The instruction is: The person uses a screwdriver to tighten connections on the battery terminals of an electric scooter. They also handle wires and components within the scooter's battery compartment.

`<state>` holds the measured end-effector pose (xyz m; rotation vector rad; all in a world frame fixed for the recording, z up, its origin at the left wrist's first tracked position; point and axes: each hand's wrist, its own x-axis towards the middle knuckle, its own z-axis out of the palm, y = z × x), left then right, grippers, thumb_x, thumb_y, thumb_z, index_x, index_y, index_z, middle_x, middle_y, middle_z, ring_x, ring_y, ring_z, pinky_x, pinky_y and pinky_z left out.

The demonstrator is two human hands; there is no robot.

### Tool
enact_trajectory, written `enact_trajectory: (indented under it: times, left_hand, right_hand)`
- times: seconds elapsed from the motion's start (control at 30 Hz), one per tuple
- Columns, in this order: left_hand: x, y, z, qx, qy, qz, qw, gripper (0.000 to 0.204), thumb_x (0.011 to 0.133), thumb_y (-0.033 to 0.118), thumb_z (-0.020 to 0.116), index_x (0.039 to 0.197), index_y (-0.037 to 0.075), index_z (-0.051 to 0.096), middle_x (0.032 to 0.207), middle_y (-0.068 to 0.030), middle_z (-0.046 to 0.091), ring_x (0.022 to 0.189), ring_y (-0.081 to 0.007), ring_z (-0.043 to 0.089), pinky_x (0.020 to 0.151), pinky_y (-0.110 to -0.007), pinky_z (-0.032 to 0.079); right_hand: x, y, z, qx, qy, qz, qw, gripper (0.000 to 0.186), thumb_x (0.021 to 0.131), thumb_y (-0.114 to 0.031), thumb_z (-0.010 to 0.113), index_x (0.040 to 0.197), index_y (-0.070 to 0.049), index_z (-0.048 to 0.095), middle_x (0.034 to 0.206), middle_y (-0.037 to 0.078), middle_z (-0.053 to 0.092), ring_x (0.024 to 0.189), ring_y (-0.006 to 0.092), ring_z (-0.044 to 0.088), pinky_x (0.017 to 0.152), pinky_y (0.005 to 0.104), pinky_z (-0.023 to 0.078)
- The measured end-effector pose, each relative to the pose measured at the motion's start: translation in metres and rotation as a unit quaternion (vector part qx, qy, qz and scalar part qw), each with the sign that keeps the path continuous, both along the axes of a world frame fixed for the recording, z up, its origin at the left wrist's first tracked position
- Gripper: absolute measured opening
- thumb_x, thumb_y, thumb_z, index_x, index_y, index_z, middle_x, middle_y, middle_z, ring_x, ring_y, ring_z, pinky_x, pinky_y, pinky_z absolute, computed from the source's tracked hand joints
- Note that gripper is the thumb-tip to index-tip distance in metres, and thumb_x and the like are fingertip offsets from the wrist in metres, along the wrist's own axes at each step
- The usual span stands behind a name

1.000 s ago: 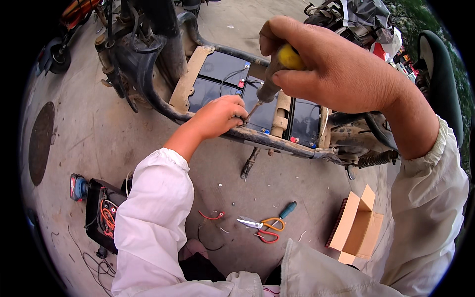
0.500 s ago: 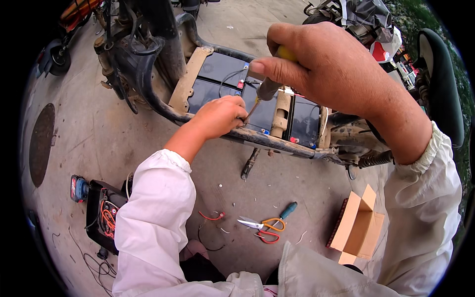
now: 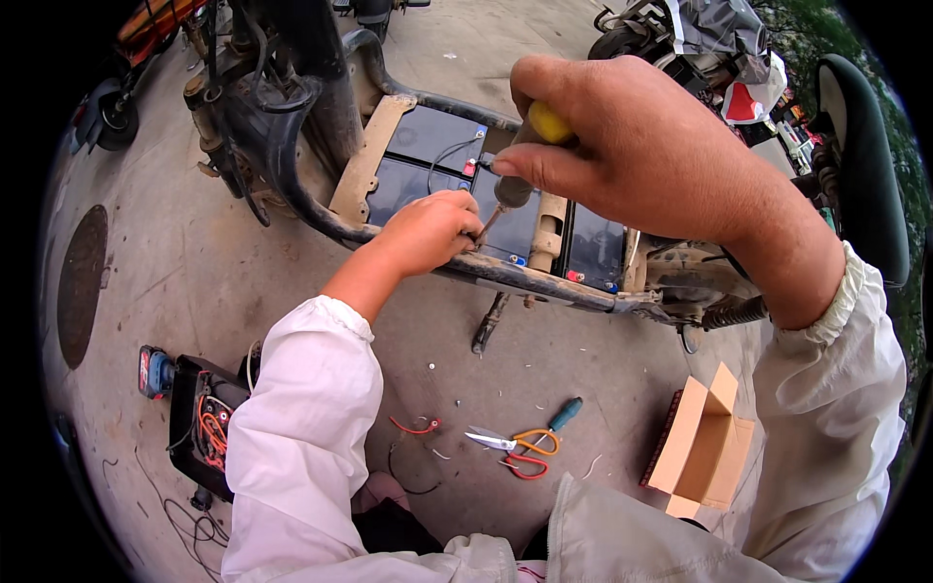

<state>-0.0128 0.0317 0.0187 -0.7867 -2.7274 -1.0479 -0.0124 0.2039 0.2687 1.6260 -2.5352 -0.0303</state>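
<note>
My right hand [image 3: 612, 136] is wrapped round the yellow-ended handle of a screwdriver [image 3: 515, 189], whose shaft slants down to the near edge of a black battery [image 3: 515, 233]. Close by the tip, my left hand [image 3: 432, 228] has its fingers pinched together at the battery's near edge; what they hold is hidden. Several black batteries with red and blue terminals lie in the frame [image 3: 457, 262] of an electric scooter. A thin black wire [image 3: 449, 151] loops over the far-left battery [image 3: 428, 134]. A tan metal bracket [image 3: 549, 238] stands between two batteries.
On the ground lie scissors [image 3: 491, 441] with orange and red handles, a teal-handled screwdriver [image 3: 564, 415] and a red wire [image 3: 416, 428]. An open cardboard box [image 3: 708, 442] sits at right. At left are a black case [image 3: 185, 418] with orange wires and a cordless tool's battery pack [image 3: 154, 371].
My right hand has turned on the screwdriver handle and shifted slightly left and down, showing more of its yellow end. My left hand stays nearly in place.
</note>
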Motion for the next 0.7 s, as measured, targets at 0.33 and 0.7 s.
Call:
enact_trajectory:
  times: [0.33, 0.7]
  left_hand:
    - [0.051, 0.013, -0.021, 0.090, 0.140, 0.078, 0.983, 0.024, 0.082, 0.012, 0.072, 0.105, 0.004, 0.070, 0.110, -0.0118, 0.068, 0.107, -0.0322, 0.063, 0.096, -0.043, 0.048]
    - [0.049, 0.023, -0.023, 0.086, 0.175, 0.097, 0.976, 0.018, 0.081, 0.014, 0.071, 0.096, 0.005, 0.071, 0.106, -0.0095, 0.068, 0.102, -0.0305, 0.063, 0.093, -0.042, 0.047]
  right_hand:
    - [-0.001, 0.006, -0.003, -0.024, 0.007, -0.026, 0.999, 0.040, 0.092, -0.033, 0.073, 0.101, 0.000, 0.053, 0.074, 0.022, 0.060, 0.074, 0.0446, 0.062, 0.064, 0.0463, 0.049]
    - [0.001, 0.005, 0.001, -0.002, 0.047, -0.113, 0.992, 0.037, 0.088, -0.038, 0.072, 0.091, -0.001, 0.066, 0.078, 0.020, 0.069, 0.078, 0.0412, 0.068, 0.069, 0.0503, 0.054]
